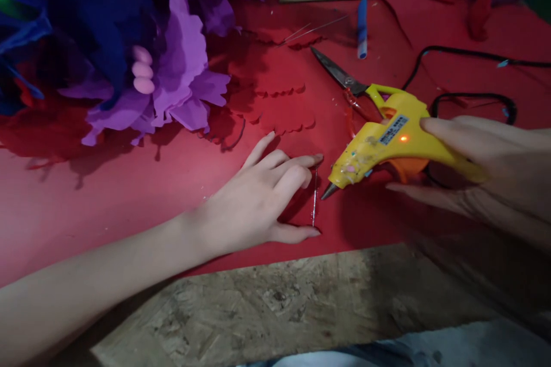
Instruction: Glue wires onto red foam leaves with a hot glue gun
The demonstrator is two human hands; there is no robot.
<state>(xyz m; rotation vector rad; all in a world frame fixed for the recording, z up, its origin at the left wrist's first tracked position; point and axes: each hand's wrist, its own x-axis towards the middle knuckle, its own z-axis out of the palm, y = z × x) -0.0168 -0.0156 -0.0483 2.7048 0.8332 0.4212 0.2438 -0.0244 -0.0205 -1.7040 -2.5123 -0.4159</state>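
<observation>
Head view: nearest me, a rough brown wood-chip board is showing along the front edge of a smooth red sheet. My left hand is lying palm down on that sheet, its thumb spread well apart from the fingers. A thin, straight, silvery strand is bridging that gap, one end meeting my thumb tip and the other my forefinger tip; whether I am pinning its ends or only touching them, I cannot tell. My right hand is wrapping round the handle of a yellow plastic glue gun with an orange trigger, its fingers closed on it and partly hidden. The gun's pointed metal nozzle is hovering just beside the strand, on the side away from my left palm, and a small orange light is glowing on its body. Beyond the gun, dark-bladed scissors with red handles are lying partly behind it. Red scalloped cutouts are resting past my left fingers, near a purple ruffled flower. Farther off, a blue capped marker is lying on the red.
</observation>
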